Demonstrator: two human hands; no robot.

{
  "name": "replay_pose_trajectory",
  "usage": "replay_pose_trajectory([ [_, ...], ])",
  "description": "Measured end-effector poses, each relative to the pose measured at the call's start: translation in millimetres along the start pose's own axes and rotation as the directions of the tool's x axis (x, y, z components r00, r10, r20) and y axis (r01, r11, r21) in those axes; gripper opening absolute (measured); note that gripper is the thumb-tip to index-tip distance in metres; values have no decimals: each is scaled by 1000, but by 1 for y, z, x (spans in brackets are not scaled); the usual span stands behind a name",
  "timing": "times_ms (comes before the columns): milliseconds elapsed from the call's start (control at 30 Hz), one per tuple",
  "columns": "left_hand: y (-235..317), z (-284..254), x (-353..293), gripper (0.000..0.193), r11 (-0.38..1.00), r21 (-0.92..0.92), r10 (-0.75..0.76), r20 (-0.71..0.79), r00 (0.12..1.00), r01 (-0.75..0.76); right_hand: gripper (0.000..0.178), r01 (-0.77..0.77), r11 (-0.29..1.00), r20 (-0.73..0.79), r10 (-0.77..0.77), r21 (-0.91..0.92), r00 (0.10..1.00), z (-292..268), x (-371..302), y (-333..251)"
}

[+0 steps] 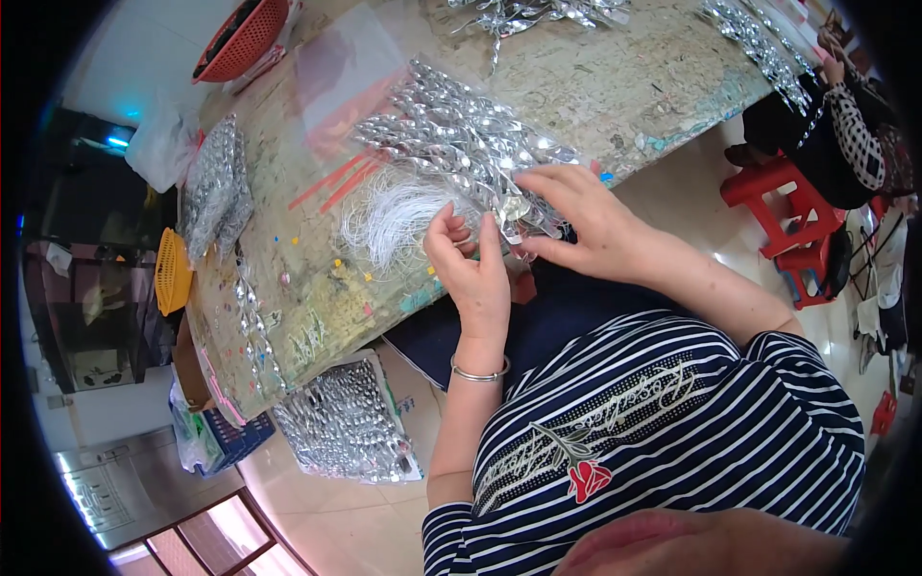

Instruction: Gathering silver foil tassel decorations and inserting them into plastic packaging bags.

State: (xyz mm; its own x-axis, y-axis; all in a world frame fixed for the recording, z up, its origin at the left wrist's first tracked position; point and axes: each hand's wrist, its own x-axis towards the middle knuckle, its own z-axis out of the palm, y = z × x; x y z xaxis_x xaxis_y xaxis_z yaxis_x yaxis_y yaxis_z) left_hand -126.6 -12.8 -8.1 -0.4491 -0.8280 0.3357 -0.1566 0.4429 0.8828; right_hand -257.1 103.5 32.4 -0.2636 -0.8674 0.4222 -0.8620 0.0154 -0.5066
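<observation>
A bundle of shiny silver twisted strands (451,120) lies at the table's near edge, in what looks like a clear plastic bag. My right hand (600,226) is around its near end, fingers on top and thumb on the near side. My left hand (473,278) is just left of that end, wearing a bangle. Its fingers are loosely curled, the thumb stands apart, and nothing shows between them. A pile of thin white threads (394,221) lies beside my left hand. Under the bundle's far side are flat clear bags with red edges (346,77).
More silver strands lie at the table's far edge (538,14), far right (764,48) and in a bag at left (219,182). A yellow basket (173,272) and a red basket (242,40) flank the table. Below is a stack of silver strands (346,422). A person sits by red stools (783,206).
</observation>
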Motion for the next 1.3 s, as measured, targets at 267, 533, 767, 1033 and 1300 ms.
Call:
replay_pose_trajectory([
  [267, -2, 3, 1, 17, 936, -273, -182, 156, 971, 220, 49, -273, 917, 170, 232, 291, 958, 16, 11, 5],
  [533, 5, -2, 0, 14, 962, -165, -189, 172, 967, 218, 35, -144, 989, -107, 147, 42, 983, 12, 43, 47],
  [767, 1, 0, -2, 15, 905, -322, -227, 190, 955, 279, 35, -28, 995, -217, 48, 93, 975, 6, 16, 22],
  [1033, 4, 2, 1, 14, 896, -347, -205, 233, 951, 278, 26, -326, 860, 226, 253, 392, 941, 22, 3, 10],
  [1300, 4, 1, 0, 13, 945, -236, -178, 205, 962, 225, 21, -290, 918, 220, 234, 269, 947, 9, 1, 14],
])
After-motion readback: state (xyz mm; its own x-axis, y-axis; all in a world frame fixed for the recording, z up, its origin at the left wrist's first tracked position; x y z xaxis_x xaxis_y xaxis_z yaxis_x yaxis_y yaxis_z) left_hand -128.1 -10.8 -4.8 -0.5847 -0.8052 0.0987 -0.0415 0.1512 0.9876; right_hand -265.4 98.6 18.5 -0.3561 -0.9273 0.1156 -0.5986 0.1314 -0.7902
